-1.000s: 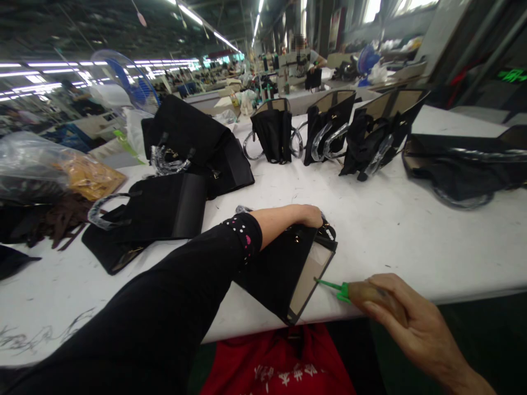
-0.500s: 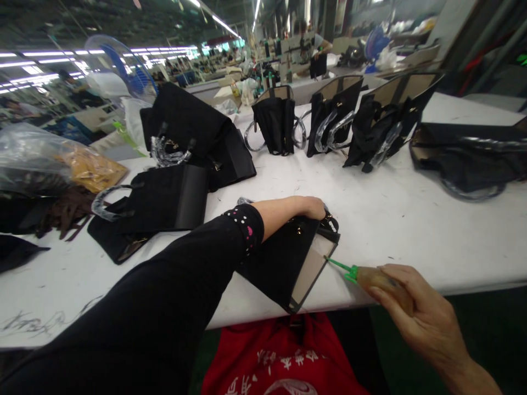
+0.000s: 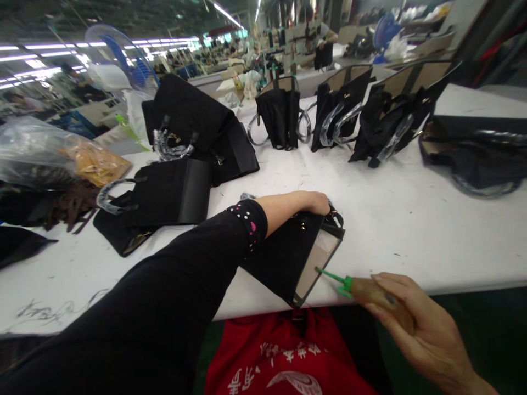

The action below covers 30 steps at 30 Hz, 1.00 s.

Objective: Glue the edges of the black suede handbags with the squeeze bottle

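A black handbag lies on its side at the near edge of the white table, its tan base panel facing right. My left hand rests on top of the bag near its handles, fingers curled over it. My right hand grips a tool with a wooden handle and a thin green tip. The tip touches the lower edge of the bag's tan base panel.
Several more black handbags stand or lie across the table, with plastic-wrapped handles. A clear plastic bag with yellow and brown material sits at the left. A blue fan stands behind. Red cloth hangs below the table edge.
The green tip has slid along the bag's tan panel edge, up and then back down toward the lower corner. My left hand has stayed on the bag. The view has shifted a little.
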Motion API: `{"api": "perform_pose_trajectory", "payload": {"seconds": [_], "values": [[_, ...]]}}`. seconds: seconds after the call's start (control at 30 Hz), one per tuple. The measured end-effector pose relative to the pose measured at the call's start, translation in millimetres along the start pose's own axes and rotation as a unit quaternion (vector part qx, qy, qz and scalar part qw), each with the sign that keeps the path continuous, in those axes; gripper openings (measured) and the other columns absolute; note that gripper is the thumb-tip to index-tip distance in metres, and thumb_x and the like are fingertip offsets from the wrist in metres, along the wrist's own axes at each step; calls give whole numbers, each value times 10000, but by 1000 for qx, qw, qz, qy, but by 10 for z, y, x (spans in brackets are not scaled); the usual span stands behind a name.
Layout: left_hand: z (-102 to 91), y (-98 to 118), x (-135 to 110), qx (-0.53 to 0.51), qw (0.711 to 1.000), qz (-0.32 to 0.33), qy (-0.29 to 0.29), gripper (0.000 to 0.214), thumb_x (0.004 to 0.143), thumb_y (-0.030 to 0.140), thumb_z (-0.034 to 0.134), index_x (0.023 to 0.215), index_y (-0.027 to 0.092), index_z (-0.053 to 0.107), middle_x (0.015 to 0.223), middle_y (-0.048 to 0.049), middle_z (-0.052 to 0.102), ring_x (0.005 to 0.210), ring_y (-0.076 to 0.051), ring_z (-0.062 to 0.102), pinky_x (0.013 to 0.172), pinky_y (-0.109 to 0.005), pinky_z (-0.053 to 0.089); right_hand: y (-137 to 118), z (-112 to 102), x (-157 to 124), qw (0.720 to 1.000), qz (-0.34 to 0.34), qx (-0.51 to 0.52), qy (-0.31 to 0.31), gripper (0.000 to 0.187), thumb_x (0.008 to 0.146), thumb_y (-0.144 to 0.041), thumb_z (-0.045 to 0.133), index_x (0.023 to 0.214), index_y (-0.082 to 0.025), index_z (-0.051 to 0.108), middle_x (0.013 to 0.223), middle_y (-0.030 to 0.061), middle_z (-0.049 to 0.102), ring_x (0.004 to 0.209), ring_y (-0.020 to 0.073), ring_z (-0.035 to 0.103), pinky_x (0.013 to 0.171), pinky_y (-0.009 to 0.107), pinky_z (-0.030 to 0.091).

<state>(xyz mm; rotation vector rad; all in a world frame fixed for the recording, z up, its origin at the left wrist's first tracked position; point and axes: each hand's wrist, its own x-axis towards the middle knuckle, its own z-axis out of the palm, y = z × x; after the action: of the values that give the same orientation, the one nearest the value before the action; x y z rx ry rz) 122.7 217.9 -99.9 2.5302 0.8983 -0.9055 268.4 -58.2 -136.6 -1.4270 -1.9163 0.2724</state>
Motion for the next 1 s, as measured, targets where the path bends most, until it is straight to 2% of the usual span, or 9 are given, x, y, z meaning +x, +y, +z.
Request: {"api": "perform_pose_trajectory", "payload": {"seconds": [0.07, 0.2, 0.37, 0.5, 0.67, 0.8, 0.93, 1.0], "values": [[6, -5, 10, -5, 1000, 1, 5, 327, 957, 377, 607, 1203, 164, 630, 1283, -103, 624, 1154, -248, 612, 1000, -481, 513, -10, 12, -39, 1000, 5, -16, 11, 286, 934, -365, 618, 1191, -244, 589, 1112, 119, 706, 938, 280, 727, 819, 390, 607], [12, -12, 14, -12, 1000, 3, 12, 325, 954, 385, 610, 1184, 158, 642, 1278, -101, 634, 1167, -252, 610, 1019, -489, 498, -46, 24, -106, 998, -46, 13, -50, 290, 948, -358, 601, 1218, -255, 580, 1128, 100, 712, 987, 261, 724, 841, 348, 609], [23, -26, 11, -10, 1000, 10, 16, 318, 952, 370, 616, 1183, 152, 638, 1262, -99, 636, 1152, -252, 615, 1001, -484, 511, -73, 23, -131, 1000, -10, -15, 2, 285, 951, -355, 599, 1206, -230, 576, 1111, 123, 695, 939, 273, 723, 820, 375, 613], [41, -44, 35, -16, 1000, 17, 19, 325, 954, 390, 609, 1176, 155, 645, 1271, -101, 638, 1168, -253, 609, 1023, -493, 493, -106, 25, -177, 996, -55, 34, -66, 294, 941, -317, 615, 1223, -246, 570, 1142, 107, 693, 981, 259, 716, 812, 337, 614], [53, -50, 54, -15, 999, 18, 25, 331, 958, 395, 601, 1187, 160, 640, 1284, -103, 630, 1171, -252, 606, 1025, -494, 491, -158, 29, -202, 999, -29, -19, -6, 290, 957, -330, 590, 1220, -213, 565, 1121, 140, 691, 953, 283, 717, 832, 393, 609], [41, -40, 26, -2, 1000, 21, 22, 323, 959, 383, 603, 1183, 153, 637, 1259, -102, 637, 1143, -246, 618, 1000, -484, 511, -178, 16, -168, 996, -76, -3, -47, 271, 960, -318, 589, 1209, -213, 574, 1121, 128, 698, 973, 269, 714, 817, 360, 611], [27, -23, -13, 8, 999, 19, 26, 324, 954, 372, 613, 1187, 149, 633, 1256, -103, 637, 1143, -245, 619, 995, -486, 514, -160, 6, -131, 998, -42, -48, 10, 289, 960, -334, 604, 1211, -192, 577, 1107, 137, 687, 935, 271, 712, 813, 381, 609], [23, -16, -29, 13, 999, 19, 27, 321, 954, 372, 613, 1186, 152, 635, 1262, -103, 636, 1151, -247, 616, 1002, -488, 509, -182, 9, -129, 999, -44, -23, -12, 278, 964, -337, 597, 1207, -201, 576, 1101, 126, 689, 926, 256, 714, 789, 353, 612]]}}
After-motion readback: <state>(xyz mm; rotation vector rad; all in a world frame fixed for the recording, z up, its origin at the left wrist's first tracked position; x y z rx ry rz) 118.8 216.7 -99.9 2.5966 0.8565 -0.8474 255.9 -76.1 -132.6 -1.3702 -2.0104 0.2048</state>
